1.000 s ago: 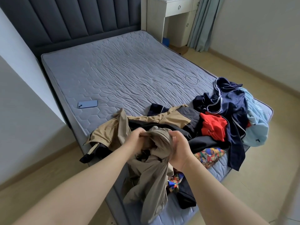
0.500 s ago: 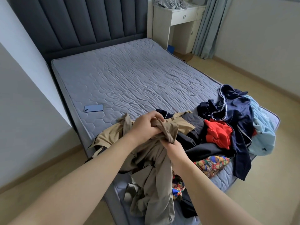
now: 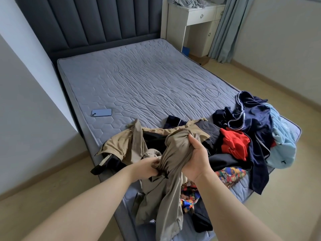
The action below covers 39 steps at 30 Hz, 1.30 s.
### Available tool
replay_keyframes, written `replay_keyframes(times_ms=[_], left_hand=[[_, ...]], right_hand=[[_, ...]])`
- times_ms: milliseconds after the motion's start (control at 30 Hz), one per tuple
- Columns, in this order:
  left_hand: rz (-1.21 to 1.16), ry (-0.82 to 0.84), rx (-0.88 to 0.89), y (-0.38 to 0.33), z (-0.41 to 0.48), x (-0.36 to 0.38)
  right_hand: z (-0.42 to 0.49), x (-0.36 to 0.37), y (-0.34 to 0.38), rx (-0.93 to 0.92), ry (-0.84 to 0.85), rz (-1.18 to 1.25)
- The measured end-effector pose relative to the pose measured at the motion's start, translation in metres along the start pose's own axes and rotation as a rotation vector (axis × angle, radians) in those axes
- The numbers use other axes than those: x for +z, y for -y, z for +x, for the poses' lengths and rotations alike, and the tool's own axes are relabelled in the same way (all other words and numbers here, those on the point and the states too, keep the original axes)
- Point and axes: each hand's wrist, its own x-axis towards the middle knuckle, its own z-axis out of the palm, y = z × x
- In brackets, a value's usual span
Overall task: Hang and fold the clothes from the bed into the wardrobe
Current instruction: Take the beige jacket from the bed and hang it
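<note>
Since the frame half a second back, the hands have traded heights: the left hand (image 3: 147,166) has dropped from the top of the bundle to its lower part, and the right hand (image 3: 196,157) has risen beside it. Left hand: fingers curled, pinching gathered cloth of the khaki garment (image 3: 173,150). Right hand: fingers and thumb wrapped round the bunched upper part of the same garment, at 3 o'clock from the left hand. The garment is held up over the foot corner of the mattress (image 3: 139,80), and its loose end hangs toward 6 o'clock past the mattress edge. Behind it, at 10 o'clock from the hands, lies a tan and black jacket (image 3: 118,145). At 3 o'clock from the hands is the rest of the pile: a red garment (image 3: 234,145), a navy garment (image 3: 257,122) draped over the edge, a light blue garment (image 3: 281,145) at the far right, and a printed colourful garment (image 3: 229,174) just beside the right wrist. A blue phone (image 3: 101,112) lies flat at 9 o'clock on the mattress. A thin cable (image 3: 212,93) lies at 2 o'clock. The headboard (image 3: 95,20) stands at 12 o'clock, with a white desk (image 3: 194,14) and a curtain (image 3: 224,28) at 1 o'clock.
</note>
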Motion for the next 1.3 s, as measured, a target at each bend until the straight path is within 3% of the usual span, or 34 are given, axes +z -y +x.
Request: replay_keyframes(times_ms=[100,233,367,433,567,700,767,967,1300], left_hand=[[0.156,-0.257,-0.08,0.007,0.006,-0.006],[-0.11,-0.601,-0.157,0.007,0.007,-0.027],[-0.338,-0.78,-0.021,-0.014,0.001,-0.054],[-0.332,-0.797,0.074,-0.027,-0.007,-0.07],[-0.16,-0.673,0.228,-0.047,-0.034,-0.089],[-0.047,-0.544,0.296,-0.05,-0.062,-0.098],[-0.001,-0.522,0.325,-0.048,-0.077,-0.106],[0.437,-0.821,0.168,-0.016,-0.119,-0.143],[0.572,-1.404,0.007,-0.021,-0.193,-0.175]], right_hand=[[0.0,-0.003,0.0,0.001,-0.039,-0.028],[0.002,-0.009,0.0,0.013,-0.142,-0.193],[0.012,-0.01,-0.011,0.058,-0.354,-0.602],[0.016,-0.006,-0.017,0.053,-0.429,-0.821],[0.018,0.022,-0.025,-0.109,-0.466,-1.27],[0.02,0.062,-0.042,-0.287,-0.249,-1.547],[0.02,0.077,-0.052,-0.348,-0.242,-1.646],[0.011,0.117,-0.068,-0.633,-0.416,-1.432],[-0.02,0.202,-0.047,-0.874,-0.127,-1.274]])
